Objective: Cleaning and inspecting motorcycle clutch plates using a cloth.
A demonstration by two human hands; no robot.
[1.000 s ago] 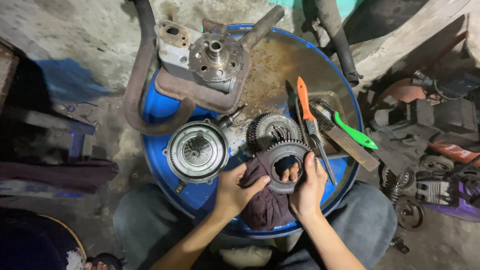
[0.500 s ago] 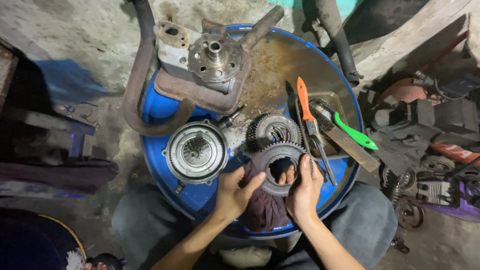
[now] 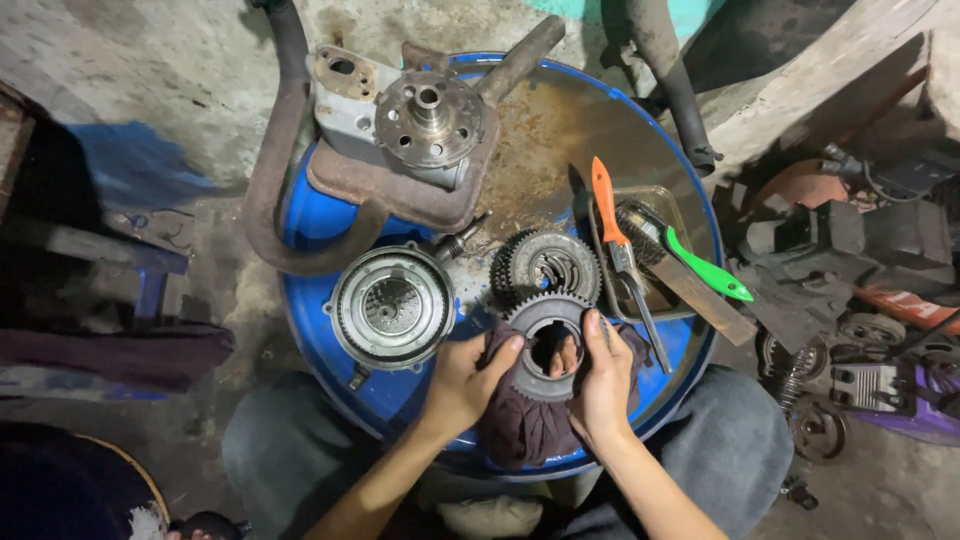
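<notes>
A toothed metal gear ring (image 3: 533, 318) lies on a dark maroon rag (image 3: 530, 425) at the near edge of a blue drum top (image 3: 320, 215). My left hand (image 3: 462, 383) grips the rag and the ring's left side. My right hand (image 3: 602, 385) clasps the ring's right side, fingers curled into its hole. Just behind the ring stands a second gear (image 3: 545, 265). A round clutch drum (image 3: 391, 306) lies to the left of my hands.
A rusty hub and bracket with bent pipe (image 3: 405, 140) fills the drum's far left. Orange-handled pliers (image 3: 618, 240), a green-handled brush (image 3: 690, 255) and a tray sit right. Engine parts and springs (image 3: 860, 340) litter the floor right. My knees flank the drum.
My hands have turned the gear ring slightly on the rag; my right fingers shifted along its rim. Everything else stays put.
</notes>
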